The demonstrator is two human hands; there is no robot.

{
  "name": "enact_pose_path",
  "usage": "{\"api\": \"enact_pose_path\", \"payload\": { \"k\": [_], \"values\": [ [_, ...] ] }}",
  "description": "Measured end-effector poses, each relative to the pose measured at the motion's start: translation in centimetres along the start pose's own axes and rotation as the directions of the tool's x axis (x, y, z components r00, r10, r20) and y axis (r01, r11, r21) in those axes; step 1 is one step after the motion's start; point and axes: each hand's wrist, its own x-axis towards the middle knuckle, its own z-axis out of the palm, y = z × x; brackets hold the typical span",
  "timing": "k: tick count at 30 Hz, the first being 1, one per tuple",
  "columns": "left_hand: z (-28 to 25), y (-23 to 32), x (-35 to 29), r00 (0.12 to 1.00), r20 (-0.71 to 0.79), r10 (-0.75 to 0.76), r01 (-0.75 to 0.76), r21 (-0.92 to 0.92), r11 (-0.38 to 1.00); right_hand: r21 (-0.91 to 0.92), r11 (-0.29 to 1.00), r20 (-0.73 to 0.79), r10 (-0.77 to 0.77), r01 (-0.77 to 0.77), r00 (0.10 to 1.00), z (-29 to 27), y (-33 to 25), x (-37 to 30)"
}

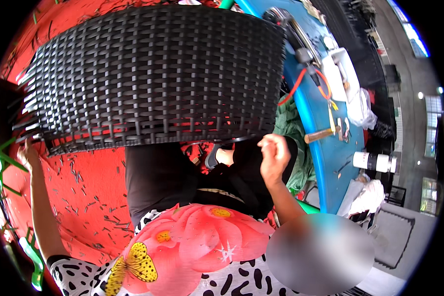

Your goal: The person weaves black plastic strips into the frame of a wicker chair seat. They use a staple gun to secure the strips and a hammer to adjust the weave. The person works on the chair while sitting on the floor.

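A large black wicker panel (158,74) lies across my knees, its woven strips running to loose ends along the left side. At its lower left corner my left hand (27,156) has its fingers closed at the strip ends; the corner partly hides the fingertips. Just below the panel's lower right corner, my right hand (275,157) is raised with curled fingers pressed together. Whatever they hold, if anything, is too small to make out. An open gap with loosely crossed strips runs above the panel's near edge.
A blue table (334,182) stands at my right, bearing an air-powered tool (293,37) with an orange hose (301,84), a white tray (341,74), a wooden-handled hammer (320,135) and a white bottle (375,162). Short dark offcuts litter the red floor covering (91,197). Green frame pieces (7,163) stand at left.
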Motion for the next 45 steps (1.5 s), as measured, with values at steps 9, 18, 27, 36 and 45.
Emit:
{"api": "enact_pose_path", "payload": {
  "k": [9,18,27,36,45],
  "values": [
    [0.2,18.2,-0.4,0.857,-0.074,0.51,-0.467,0.303,0.83,0.648,0.654,0.042,0.48,-0.39,0.876,-1.9,6.1,4.2],
    [7.1,48.7,-33.2,0.053,0.22,0.974,-0.696,-0.691,0.194,0.743,0.438,0.379,0.349,-0.507,0.857,-1.5,7.8,3.8],
    [12.5,49.9,-43.5,-0.012,0.277,0.961,-0.812,-0.564,0.153,0.74,0.329,0.476,0.359,-0.586,0.803,-1.2,7.8,3.8],
    [14.0,49.6,-43.7,0.025,0.195,0.98,-0.843,-0.523,0.126,0.828,0.011,0.542,0.243,-0.561,0.804,-1.2,8.3,3.4],
    [13.9,49.6,-43.4,0.031,0.129,0.991,-0.826,-0.555,0.098,0.859,-0.079,0.512,0.145,-0.506,0.846,-0.9,8.8,3.2]
  ]
}}
